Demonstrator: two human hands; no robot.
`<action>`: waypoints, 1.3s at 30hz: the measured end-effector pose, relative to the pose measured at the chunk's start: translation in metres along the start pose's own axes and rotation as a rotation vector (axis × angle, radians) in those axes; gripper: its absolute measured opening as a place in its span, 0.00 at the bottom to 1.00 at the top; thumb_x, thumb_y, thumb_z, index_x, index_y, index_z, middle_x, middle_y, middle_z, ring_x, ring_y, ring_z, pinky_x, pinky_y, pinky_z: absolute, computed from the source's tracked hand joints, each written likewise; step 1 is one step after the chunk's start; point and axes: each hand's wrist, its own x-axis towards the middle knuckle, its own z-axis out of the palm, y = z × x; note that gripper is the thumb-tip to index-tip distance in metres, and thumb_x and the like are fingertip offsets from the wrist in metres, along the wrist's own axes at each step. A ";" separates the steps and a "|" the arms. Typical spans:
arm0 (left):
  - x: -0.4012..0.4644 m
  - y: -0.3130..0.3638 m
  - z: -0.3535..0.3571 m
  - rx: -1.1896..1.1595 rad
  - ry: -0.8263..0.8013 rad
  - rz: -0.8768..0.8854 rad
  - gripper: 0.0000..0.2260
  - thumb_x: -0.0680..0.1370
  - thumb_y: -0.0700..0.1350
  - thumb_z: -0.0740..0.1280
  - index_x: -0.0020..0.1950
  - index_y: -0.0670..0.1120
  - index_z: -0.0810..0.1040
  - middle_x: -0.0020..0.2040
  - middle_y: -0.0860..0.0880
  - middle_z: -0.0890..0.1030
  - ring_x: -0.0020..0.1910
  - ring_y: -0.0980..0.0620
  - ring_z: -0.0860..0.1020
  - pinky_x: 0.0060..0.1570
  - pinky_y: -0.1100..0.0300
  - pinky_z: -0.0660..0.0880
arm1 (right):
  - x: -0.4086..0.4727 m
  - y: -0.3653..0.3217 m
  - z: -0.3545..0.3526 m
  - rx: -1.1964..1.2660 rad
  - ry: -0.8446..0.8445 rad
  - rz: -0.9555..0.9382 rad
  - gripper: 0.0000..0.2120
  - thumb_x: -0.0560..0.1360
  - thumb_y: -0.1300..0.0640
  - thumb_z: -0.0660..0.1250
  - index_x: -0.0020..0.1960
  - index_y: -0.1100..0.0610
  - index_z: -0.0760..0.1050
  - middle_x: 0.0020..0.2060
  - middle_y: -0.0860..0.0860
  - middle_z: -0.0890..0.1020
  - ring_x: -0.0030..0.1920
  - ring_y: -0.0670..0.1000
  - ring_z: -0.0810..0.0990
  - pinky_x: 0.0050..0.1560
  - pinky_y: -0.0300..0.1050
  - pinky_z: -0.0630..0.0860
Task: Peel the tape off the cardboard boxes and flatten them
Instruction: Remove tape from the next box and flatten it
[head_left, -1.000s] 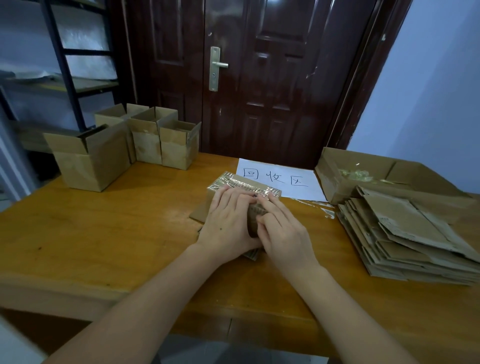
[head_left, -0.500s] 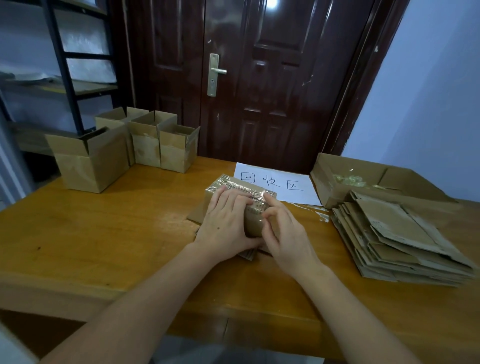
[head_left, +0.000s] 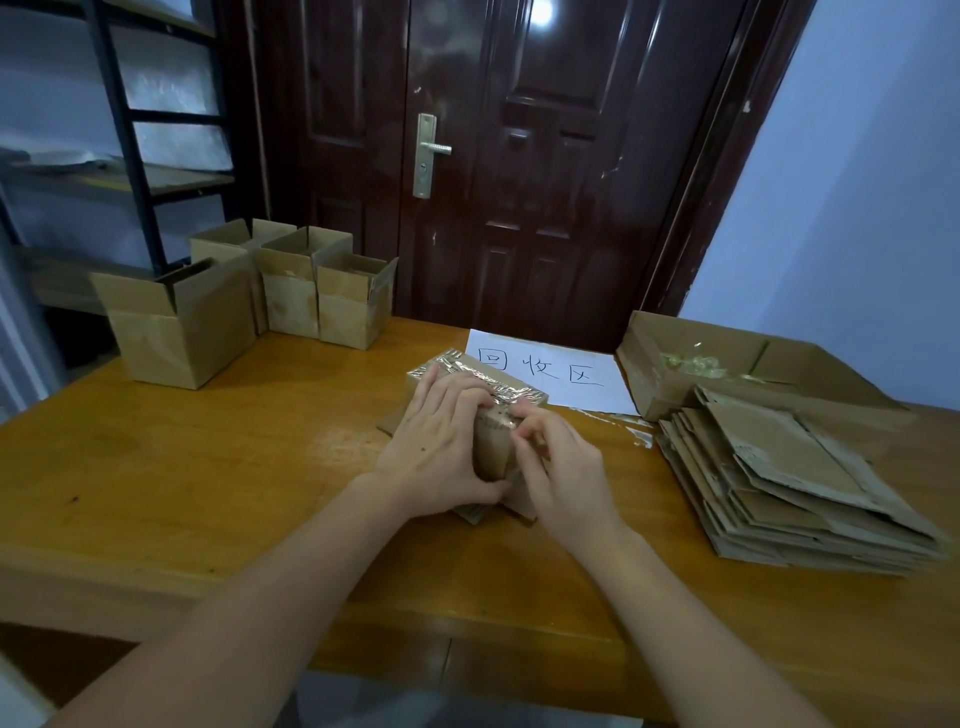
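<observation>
Between open boxes (head_left: 291, 291) and flattened stack (head_left: 789, 478), left hand (head_left: 441, 447) grips taped box (head_left: 493, 447); right hand (head_left: 561, 467) apparently pinches tape (head_left: 498, 389).

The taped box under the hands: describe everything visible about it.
The taped box is small, brown cardboard, still assembled, with shiny crinkled clear tape along its far top edge. It sits mid-table before the white paper sign. The left hand holds its top and left side; the right hand pinches at tape near its top front corner. Loose flaps show beneath.
</observation>
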 end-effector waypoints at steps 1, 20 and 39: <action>0.000 -0.004 -0.002 -0.003 -0.022 0.015 0.41 0.67 0.73 0.72 0.67 0.46 0.69 0.69 0.49 0.71 0.73 0.49 0.68 0.82 0.43 0.47 | 0.000 -0.001 0.004 0.036 0.032 0.006 0.02 0.82 0.58 0.65 0.54 0.53 0.76 0.61 0.43 0.79 0.63 0.42 0.77 0.59 0.48 0.80; -0.012 0.006 0.009 -0.014 0.074 -0.138 0.35 0.72 0.66 0.70 0.71 0.47 0.67 0.74 0.48 0.68 0.83 0.44 0.54 0.81 0.41 0.51 | 0.017 0.002 0.004 -0.140 -0.124 -0.127 0.10 0.79 0.58 0.68 0.40 0.50 0.72 0.68 0.51 0.78 0.72 0.56 0.70 0.76 0.58 0.64; -0.011 -0.023 -0.011 -0.156 -0.103 -0.123 0.40 0.72 0.67 0.75 0.75 0.50 0.62 0.82 0.53 0.57 0.83 0.53 0.38 0.76 0.45 0.62 | 0.029 0.001 0.005 -0.143 -0.031 -0.117 0.15 0.73 0.56 0.71 0.59 0.51 0.78 0.62 0.45 0.81 0.59 0.47 0.77 0.57 0.42 0.75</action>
